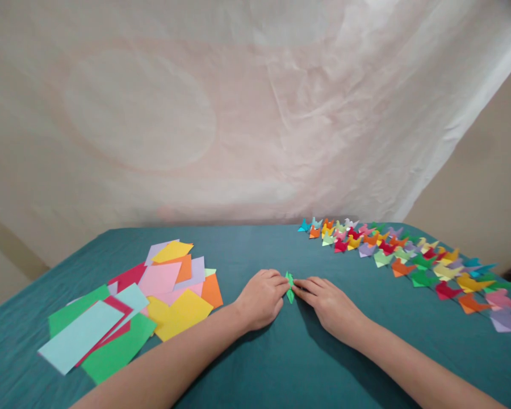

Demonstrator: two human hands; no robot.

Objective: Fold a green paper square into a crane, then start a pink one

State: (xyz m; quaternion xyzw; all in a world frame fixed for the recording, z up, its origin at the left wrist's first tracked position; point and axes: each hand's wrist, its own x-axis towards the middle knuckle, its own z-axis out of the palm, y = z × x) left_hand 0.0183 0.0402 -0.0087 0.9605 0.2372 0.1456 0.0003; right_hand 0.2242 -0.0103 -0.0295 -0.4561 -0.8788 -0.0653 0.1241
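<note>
A small piece of folded green paper (pixel 290 288) is held between my two hands, low over the middle of the table. My left hand (pixel 262 299) grips its left side, with the fingers curled together. From the right, my right hand (pixel 327 307) pinches the paper's edge between thumb and fingertips. The paper is narrow and pointed at its top and bottom ends. Its inner folds are too small to make out.
On the left lies a loose, overlapping pile of coloured paper sheets (pixel 162 278). Several rows of small folded paper birds (pixel 383 258) stand along the right side. A dark teal cloth (pixel 247 250) covers the table, and a pale sheet (pixel 238 113) hangs behind it.
</note>
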